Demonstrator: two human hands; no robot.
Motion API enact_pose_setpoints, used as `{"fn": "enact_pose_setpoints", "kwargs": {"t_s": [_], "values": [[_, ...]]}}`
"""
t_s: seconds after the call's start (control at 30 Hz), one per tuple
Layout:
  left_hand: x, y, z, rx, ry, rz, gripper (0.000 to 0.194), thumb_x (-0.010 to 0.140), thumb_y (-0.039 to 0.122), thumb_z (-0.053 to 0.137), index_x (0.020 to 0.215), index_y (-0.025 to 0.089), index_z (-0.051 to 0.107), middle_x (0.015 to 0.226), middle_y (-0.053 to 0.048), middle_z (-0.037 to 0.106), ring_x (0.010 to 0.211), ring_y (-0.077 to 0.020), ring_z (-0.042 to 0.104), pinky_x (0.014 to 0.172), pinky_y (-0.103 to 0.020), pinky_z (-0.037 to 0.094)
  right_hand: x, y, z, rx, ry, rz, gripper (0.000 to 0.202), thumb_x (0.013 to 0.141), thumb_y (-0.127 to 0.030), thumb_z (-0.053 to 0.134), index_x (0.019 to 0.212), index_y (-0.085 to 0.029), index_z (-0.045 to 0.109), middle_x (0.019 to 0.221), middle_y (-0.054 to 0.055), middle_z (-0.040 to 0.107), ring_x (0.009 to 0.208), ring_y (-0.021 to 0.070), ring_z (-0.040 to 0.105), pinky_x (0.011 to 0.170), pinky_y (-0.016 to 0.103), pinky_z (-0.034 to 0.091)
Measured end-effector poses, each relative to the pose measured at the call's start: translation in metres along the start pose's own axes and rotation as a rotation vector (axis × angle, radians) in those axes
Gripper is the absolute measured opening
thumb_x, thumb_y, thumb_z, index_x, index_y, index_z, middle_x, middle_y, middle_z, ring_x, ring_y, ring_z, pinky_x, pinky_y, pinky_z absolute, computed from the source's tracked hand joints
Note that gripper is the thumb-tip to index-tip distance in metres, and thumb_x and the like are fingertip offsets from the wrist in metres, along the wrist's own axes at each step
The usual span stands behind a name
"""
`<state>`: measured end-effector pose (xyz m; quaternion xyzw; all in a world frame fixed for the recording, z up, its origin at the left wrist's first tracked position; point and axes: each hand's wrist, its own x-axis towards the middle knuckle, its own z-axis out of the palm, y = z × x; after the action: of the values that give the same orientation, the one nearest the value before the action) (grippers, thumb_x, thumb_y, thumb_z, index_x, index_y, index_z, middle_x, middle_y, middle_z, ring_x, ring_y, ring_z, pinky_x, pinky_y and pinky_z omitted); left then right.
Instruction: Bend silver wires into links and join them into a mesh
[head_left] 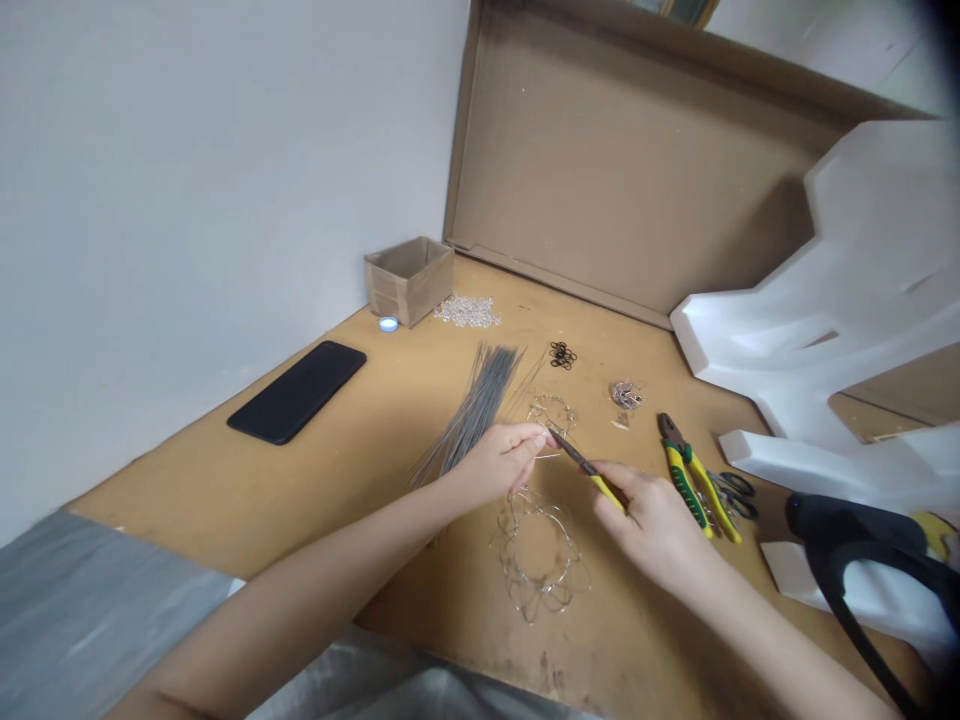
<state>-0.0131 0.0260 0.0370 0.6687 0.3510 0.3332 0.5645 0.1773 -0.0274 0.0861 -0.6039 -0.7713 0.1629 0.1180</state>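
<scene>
My right hand (649, 520) is closed around the yellow handles of needle-nose pliers (576, 455). Their dark tips reach to the fingertips of my left hand (510, 458). Thumb and fingers of that hand pinch a thin wire piece, of which a short straight end (547, 457) shows. Just beyond the hands lies a small wire ring (553, 405), partly hidden by my fingers. Below them rests a larger flower-shaped wire ring (541, 582) with looped petals. A bundle of straight grey wires (480, 400) lies behind my left hand and wrist.
Yellow-green pliers (690, 480) and scissors (737, 493) lie at right, near white foam (720, 330) and a black-handled tool (855, 530). Farther back are black rings (562, 355), metal bits (625, 393), clear beads (469, 311) and a small cardboard box (411, 285). A black phone (298, 392) lies left.
</scene>
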Motion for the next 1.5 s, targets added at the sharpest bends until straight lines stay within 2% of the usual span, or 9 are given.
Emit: {"fn": "enact_pose_setpoints", "kwargs": {"t_s": [0.1, 0.23, 0.37, 0.5, 0.8, 1.03, 1.27, 1.37, 1.5], "values": [[0.0, -0.001, 0.0, -0.015, 0.052, 0.003, 0.033, 0.089, 0.034, 0.033, 0.098, 0.014, 0.059, 0.038, 0.008, 0.039, 0.038, -0.0079, 0.037, 0.048, -0.019, 0.034, 0.001, 0.006, 0.001, 0.126, -0.02, -0.003, 0.033, 0.082, -0.028, 0.042, 0.109, -0.02, 0.06, 0.09, 0.005, 0.067, 0.079, 0.0192, 0.061, 0.071, 0.028, 0.045], [-0.002, 0.002, 0.001, -0.042, 0.192, 0.029, 0.032, 0.089, 0.034, 0.033, 0.097, 0.015, 0.058, 0.041, 0.008, 0.039, 0.04, -0.008, 0.039, 0.05, -0.019, 0.035, 0.0, 0.014, 0.004, 0.234, -0.037, 0.07, 0.035, 0.085, -0.034, 0.04, 0.112, -0.018, 0.057, 0.078, 0.002, 0.065, 0.068, 0.0159, 0.059, 0.061, 0.025, 0.044], [-0.003, 0.004, 0.002, -0.053, 0.237, 0.044, 0.033, 0.089, 0.035, 0.033, 0.098, 0.016, 0.058, 0.041, 0.008, 0.037, 0.041, -0.0085, 0.039, 0.049, -0.019, 0.034, -0.004, 0.011, 0.012, 0.316, -0.038, 0.045, 0.033, 0.083, -0.034, 0.043, 0.106, -0.017, 0.06, 0.084, 0.004, 0.064, 0.079, 0.0175, 0.058, 0.069, 0.025, 0.044], [-0.003, 0.002, 0.003, -0.032, 0.248, 0.051, 0.033, 0.089, 0.035, 0.032, 0.098, 0.016, 0.058, 0.041, 0.008, 0.037, 0.04, -0.0085, 0.038, 0.048, -0.019, 0.033, -0.006, 0.006, 0.017, 0.443, -0.096, 0.102, 0.037, 0.084, -0.036, 0.042, 0.109, -0.014, 0.058, 0.064, 0.0, 0.057, 0.066, 0.0154, 0.054, 0.061, 0.024, 0.042], [-0.006, -0.001, 0.005, 0.3, 0.333, 0.135, 0.032, 0.09, 0.031, 0.032, 0.1, 0.018, 0.059, 0.047, 0.006, 0.039, 0.045, -0.0093, 0.039, 0.051, -0.02, 0.032, -0.004, 0.007, 0.019, 0.547, -0.166, 0.151, 0.036, 0.083, -0.035, 0.042, 0.108, -0.014, 0.058, 0.064, -0.002, 0.05, 0.052, 0.0104, 0.044, 0.052, 0.023, 0.036], [-0.003, -0.005, 0.006, 0.204, 0.299, 0.084, 0.032, 0.09, 0.034, 0.032, 0.097, 0.017, 0.058, 0.043, 0.007, 0.036, 0.041, -0.0088, 0.037, 0.047, -0.019, 0.03, -0.003, 0.003, 0.017, 0.465, -0.123, 0.133, 0.038, 0.082, -0.035, 0.041, 0.103, -0.012, 0.062, 0.059, -0.002, 0.052, 0.049, 0.0101, 0.042, 0.049, 0.022, 0.034], [-0.002, -0.004, 0.009, 0.056, 0.268, 0.027, 0.031, 0.089, 0.034, 0.034, 0.097, 0.016, 0.058, 0.041, 0.008, 0.036, 0.038, -0.0082, 0.036, 0.046, -0.019, 0.032, -0.005, -0.001, 0.016, 0.219, -0.056, 0.1, 0.036, 0.083, -0.033, 0.039, 0.103, -0.015, 0.063, 0.068, 0.001, 0.063, 0.057, 0.0152, 0.053, 0.053, 0.024, 0.04], [-0.001, -0.003, 0.006, 0.043, 0.261, 0.025, 0.032, 0.088, 0.034, 0.034, 0.097, 0.016, 0.058, 0.041, 0.008, 0.037, 0.039, -0.0088, 0.037, 0.047, -0.019, 0.033, -0.006, 0.002, 0.016, 0.146, -0.035, 0.073, 0.036, 0.083, -0.032, 0.039, 0.108, -0.018, 0.061, 0.081, 0.005, 0.067, 0.069, 0.0193, 0.06, 0.062, 0.027, 0.044], [0.0, -0.003, -0.002, 0.18, 0.283, 0.057, 0.031, 0.087, 0.033, 0.036, 0.096, 0.017, 0.062, 0.046, 0.005, 0.045, 0.046, -0.0105, 0.044, 0.052, -0.02, 0.035, -0.005, 0.021, 0.018, 0.036, -0.036, 0.015, 0.035, 0.082, -0.032, 0.042, 0.112, -0.021, 0.057, 0.101, 0.007, 0.063, 0.085, 0.0205, 0.06, 0.074, 0.03, 0.045]]}}
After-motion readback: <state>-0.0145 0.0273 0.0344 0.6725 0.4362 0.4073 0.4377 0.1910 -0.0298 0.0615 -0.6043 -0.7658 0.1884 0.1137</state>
